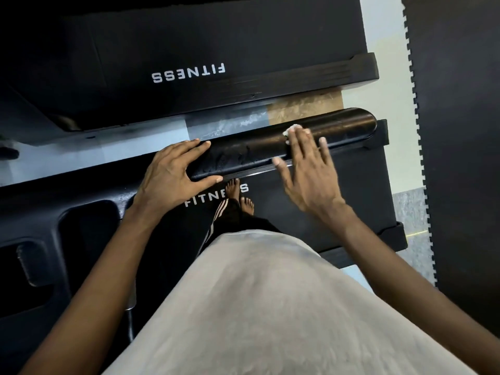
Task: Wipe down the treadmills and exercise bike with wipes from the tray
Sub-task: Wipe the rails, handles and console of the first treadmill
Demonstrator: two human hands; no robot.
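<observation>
The person stands barefoot on the belt of the near treadmill [338,190], feet [239,197] over the white word FITNESS, and both hands are on its black padded handrail [343,123], which runs across the view from lower left to upper right. The left hand [173,171] grips the rail's left part, with the fingers laid over the top and the thumb wrapped along the near underside. The right hand [305,169] lies flat and spread further along the rail, its straight fingers pressing a small crumpled white wipe [292,128] against the top of the rail; only the wipe's edge shows past the fingertips. The rail surface between the 2 hands looks streaked with damp smears. To the lower left the treadmill's black console [81,220] shows 2 moulded recesses. Beyond the rail, across a strip of pale and brown floor tiles [305,104], sits a second treadmill [216,44], whose FITNESS lettering reads upside down from here. At the right lies a black floor mat [460,131] with a jigsaw edge. A light grey shirt [270,307] fills the lower middle, above dark striped trousers.
</observation>
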